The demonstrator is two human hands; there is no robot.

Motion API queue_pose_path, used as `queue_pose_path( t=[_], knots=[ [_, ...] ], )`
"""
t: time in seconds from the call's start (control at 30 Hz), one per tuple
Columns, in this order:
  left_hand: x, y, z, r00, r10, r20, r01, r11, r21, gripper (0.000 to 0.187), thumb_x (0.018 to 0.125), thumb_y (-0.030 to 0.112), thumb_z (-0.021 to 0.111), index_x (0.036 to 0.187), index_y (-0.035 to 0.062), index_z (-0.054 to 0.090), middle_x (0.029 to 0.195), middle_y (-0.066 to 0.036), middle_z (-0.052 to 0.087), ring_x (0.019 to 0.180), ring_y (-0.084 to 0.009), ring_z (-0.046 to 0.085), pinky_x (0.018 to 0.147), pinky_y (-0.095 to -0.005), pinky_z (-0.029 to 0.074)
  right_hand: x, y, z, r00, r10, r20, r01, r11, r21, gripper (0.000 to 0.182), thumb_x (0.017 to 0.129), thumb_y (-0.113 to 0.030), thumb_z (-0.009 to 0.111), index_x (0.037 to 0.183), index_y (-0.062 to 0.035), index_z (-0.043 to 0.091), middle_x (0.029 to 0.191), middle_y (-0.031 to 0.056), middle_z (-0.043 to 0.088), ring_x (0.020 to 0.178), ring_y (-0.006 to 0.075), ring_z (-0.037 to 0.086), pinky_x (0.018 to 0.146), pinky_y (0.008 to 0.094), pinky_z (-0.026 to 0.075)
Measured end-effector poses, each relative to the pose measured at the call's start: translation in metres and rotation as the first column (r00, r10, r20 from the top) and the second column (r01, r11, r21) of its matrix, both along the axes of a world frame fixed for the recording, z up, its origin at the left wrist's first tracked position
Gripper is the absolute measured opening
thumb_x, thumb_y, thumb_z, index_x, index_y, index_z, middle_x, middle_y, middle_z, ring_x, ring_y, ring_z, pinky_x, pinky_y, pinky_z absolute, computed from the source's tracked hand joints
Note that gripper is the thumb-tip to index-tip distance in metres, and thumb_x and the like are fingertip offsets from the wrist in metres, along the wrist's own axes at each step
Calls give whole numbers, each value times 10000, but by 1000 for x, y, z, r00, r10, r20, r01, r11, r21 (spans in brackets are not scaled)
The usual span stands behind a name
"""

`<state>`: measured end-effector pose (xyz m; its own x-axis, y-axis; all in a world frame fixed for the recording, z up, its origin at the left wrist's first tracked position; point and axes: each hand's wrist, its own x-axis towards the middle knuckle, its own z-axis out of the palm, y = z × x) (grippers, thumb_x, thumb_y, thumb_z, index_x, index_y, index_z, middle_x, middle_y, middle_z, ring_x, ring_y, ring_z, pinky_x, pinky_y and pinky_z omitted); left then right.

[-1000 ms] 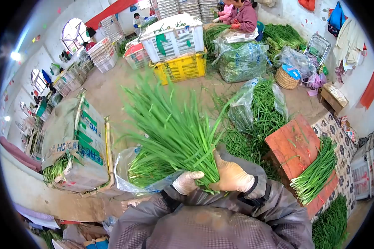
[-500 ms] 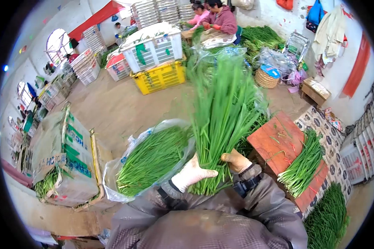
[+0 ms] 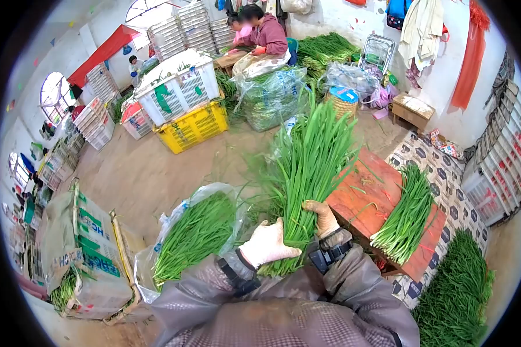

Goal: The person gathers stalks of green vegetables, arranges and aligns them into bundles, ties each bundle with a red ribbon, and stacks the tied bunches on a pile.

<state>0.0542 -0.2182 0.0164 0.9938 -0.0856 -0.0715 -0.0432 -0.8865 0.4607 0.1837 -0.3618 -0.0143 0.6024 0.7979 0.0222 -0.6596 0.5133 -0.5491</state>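
Note:
A large upright bunch of garlic chives (image 3: 314, 162) stands in front of my body, leaves up and stem ends down. My left hand (image 3: 267, 244), in a pale glove, grips its lower left side with the thumb across the front. On the other side my right hand (image 3: 323, 218), in a tan-stained glove, closes round the stems; its fingers are partly hidden. To the right, a smaller chive bundle (image 3: 405, 217) lies on a reddish board (image 3: 362, 185). Left of my hands sits a clear plastic bag (image 3: 226, 194) filled with loose chives (image 3: 197, 231).
A wrapped crate (image 3: 90, 248) stands at left. Farther off, a white crate (image 3: 176, 89) rests on a yellow crate (image 3: 194, 128). Two people (image 3: 266, 37) sit at the back beside a stuffed plastic bag (image 3: 272, 98). More chives (image 3: 454, 292) lie at lower right.
The bunch was blurred by motion and now appears sharper and lower, leaning slightly right. My hands still hold it, the right a little higher. The whole view has shifted.

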Motion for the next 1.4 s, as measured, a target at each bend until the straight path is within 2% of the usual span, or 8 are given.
queue_pose_path(
  t=[0.17,0.33,0.73,0.87,1.0,1.1,1.2,1.4],
  knots=[
    [8,-8,-8,968,5,-252,-27,996,-84,746,727,539,711,1309,107,533,1205,-215,598,1081,-365,616,917,-422,496,14,-14,-46,979,78,-188,-87,995,-41,501,824,-170,639,1274,25,534,1132,150,671,930,282,682,875,427,554],
    [5,-24,-22,982,-15,-188,0,997,-78,648,684,443,720,992,-110,581,813,-256,676,794,-409,681,746,-443,554,-3,-25,-52,953,275,-131,-243,945,217,897,725,-351,697,1460,29,349,1488,260,382,1265,398,501,1058,544,423],
    [11,-36,8,916,-85,-393,30,989,-144,1004,693,517,779,1342,-101,325,1062,-316,632,1006,-404,651,883,-432,519,-26,-55,-57,959,1,-284,46,986,158,865,663,-179,688,1458,-36,379,1155,205,631,1061,320,626,979,450,508],
    [30,-14,20,932,-284,-225,115,820,-561,1234,647,376,898,1496,-51,112,1466,-220,382,1351,-288,401,1120,-362,325,-20,-58,-28,979,-195,-59,197,980,39,749,696,-109,667,1403,5,446,1270,175,607,1142,301,604,1019,429,480],
    [67,-47,82,982,-161,-95,0,512,-859,1151,610,314,926,1470,-29,242,1379,-171,469,1293,-241,441,1088,-381,372,-10,-63,14,940,-293,176,318,937,-141,697,696,13,699,1359,-20,486,1269,106,609,1151,249,588,1014,399,464],
    [106,-64,87,962,53,268,181,609,-772,1015,639,223,907,1421,-17,307,1276,-138,547,1180,-233,540,1035,-372,436,29,-76,40,745,-248,619,453,869,-197,681,747,-168,785,1352,-43,498,1248,92,617,1171,226,568,995,384,460],
    [139,-86,120,962,-34,273,267,348,-899,959,637,149,909,1402,0,349,1286,-118,554,1162,-223,556,1014,-357,456,61,-104,104,309,-147,939,632,770,-87,662,669,-154,871,1248,-22,579,1192,106,647,1108,194,595,954,352,489],
    [203,-119,131,927,-224,301,351,232,-907,719,722,148,876,1317,10,499,1223,-76,624,1108,-177,585,982,-339,468,110,-169,156,417,75,906,571,754,-325,559,676,-63,859,1183,-16,630,1135,82,674,1040,159,608,904,329,495]
  ],
)
